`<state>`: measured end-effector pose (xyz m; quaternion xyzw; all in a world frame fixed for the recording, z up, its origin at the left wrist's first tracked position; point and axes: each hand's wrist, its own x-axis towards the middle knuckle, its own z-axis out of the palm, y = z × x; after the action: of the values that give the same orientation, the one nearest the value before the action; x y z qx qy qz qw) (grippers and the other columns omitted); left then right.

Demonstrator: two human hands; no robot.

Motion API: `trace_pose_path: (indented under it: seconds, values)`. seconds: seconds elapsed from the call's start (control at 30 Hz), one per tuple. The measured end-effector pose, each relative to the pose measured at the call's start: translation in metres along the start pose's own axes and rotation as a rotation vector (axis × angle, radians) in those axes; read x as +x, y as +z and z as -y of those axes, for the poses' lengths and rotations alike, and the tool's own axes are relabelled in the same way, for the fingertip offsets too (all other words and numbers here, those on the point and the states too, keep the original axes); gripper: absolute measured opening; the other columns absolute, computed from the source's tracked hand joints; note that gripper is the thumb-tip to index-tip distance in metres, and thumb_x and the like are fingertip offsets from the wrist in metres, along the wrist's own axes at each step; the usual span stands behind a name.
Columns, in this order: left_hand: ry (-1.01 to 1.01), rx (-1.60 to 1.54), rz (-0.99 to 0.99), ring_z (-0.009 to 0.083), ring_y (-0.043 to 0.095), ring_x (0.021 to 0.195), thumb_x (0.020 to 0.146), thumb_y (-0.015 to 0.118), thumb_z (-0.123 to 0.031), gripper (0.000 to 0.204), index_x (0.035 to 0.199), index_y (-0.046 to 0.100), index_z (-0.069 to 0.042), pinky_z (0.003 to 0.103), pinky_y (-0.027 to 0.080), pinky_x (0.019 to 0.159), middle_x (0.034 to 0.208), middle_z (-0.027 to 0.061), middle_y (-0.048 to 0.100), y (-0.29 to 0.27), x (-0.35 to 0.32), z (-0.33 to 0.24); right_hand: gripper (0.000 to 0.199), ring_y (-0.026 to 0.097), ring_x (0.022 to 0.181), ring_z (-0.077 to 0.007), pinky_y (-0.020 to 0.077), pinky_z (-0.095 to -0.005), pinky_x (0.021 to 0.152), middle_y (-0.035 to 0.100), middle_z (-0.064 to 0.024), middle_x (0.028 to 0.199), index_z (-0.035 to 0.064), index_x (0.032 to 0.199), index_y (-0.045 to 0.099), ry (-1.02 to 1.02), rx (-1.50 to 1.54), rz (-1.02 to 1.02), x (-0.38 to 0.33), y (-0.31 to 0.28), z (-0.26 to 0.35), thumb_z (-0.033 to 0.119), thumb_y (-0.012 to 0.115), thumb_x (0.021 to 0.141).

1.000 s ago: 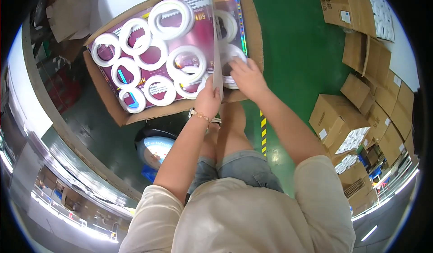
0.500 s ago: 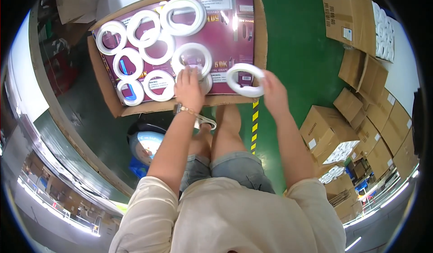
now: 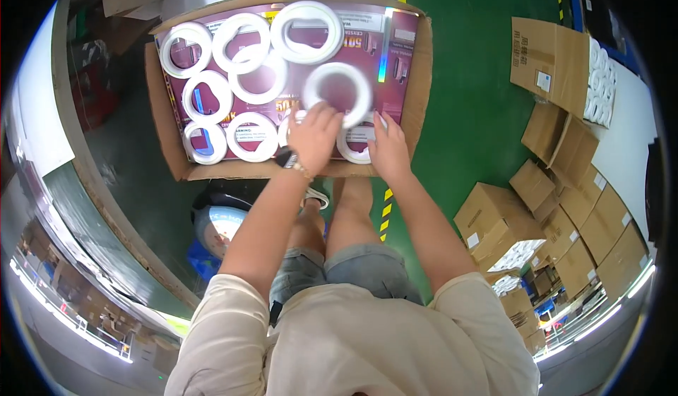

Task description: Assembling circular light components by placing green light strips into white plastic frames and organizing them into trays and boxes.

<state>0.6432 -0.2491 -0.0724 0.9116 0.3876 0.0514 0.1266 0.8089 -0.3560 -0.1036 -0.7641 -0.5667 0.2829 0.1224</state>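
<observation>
Purple printed packages lie flat inside an open brown carton in front of me, with several white rings spread over them. My left hand has its fingers closed on the near edge of one white ring, which looks raised and tilted. Another ring lies partly hidden beneath that hand. At the carton's near right, my right hand grips the right side of a further white ring, low over the packages. A dark watch and a bracelet circle my left wrist.
Brown cartons stand on the green floor at the right, some filled with white pieces. A yellow-black floor stripe runs by my legs. A round-topped stool stands at the near left, beside a long bench edge.
My right hand has carried its ring left and down, onto the carton's near right part. My left hand has shifted right with the other ring. The view has moved slightly.
</observation>
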Motion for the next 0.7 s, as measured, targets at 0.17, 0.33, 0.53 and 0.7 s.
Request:
trace_pose_path:
  seconds: [0.17,0.33,0.53,0.7]
  values:
    - [-0.135,-0.092,0.063,0.0240,0.038,0.133,0.083,0.058,-0.019,0.046,0.128,0.051,-0.020,0.055,0.032,0.103,0.143,0.0048,0.041,0.025,0.052,-0.034,0.059,0.039,0.123,-0.0455,0.0321,-0.0488,0.105,0.038,-0.0272,0.137,-0.0047,0.135,0.037,0.114,0.173,-0.260,0.004,-0.014,0.007,0.002,0.056,0.079]
    - [-0.504,0.150,0.006,0.0355,0.021,0.141,0.081,0.066,-0.022,0.069,0.143,0.036,-0.023,0.061,0.026,0.106,0.153,0.0092,0.026,0.013,0.072,0.020,0.060,0.038,0.127,-0.0423,0.0302,-0.0523,0.106,0.038,-0.0199,0.141,0.0030,0.137,0.040,-0.163,-0.137,-0.166,0.040,-0.034,0.014,0.007,0.059,0.080]
    - [-0.288,0.257,0.316,0.0212,0.017,0.144,0.091,0.049,-0.014,0.040,0.129,0.051,-0.025,0.055,0.016,0.113,0.152,0.0002,0.030,-0.037,0.085,0.069,0.057,0.033,0.134,-0.0352,0.0308,-0.0576,0.105,0.042,-0.0107,0.140,0.0116,0.136,0.045,-0.004,-0.199,0.105,0.021,-0.013,0.007,0.020,0.063,0.083]
    - [0.050,0.315,0.258,0.0139,0.039,0.132,0.087,0.051,-0.012,0.028,0.111,0.060,-0.022,0.056,0.020,0.111,0.125,-0.0031,0.056,-0.055,0.090,0.066,0.058,0.037,0.129,-0.0396,0.0336,-0.0547,0.104,0.044,-0.0173,0.138,0.0081,0.135,0.046,-0.005,-0.149,0.004,0.019,-0.019,0.001,0.017,0.064,0.081]
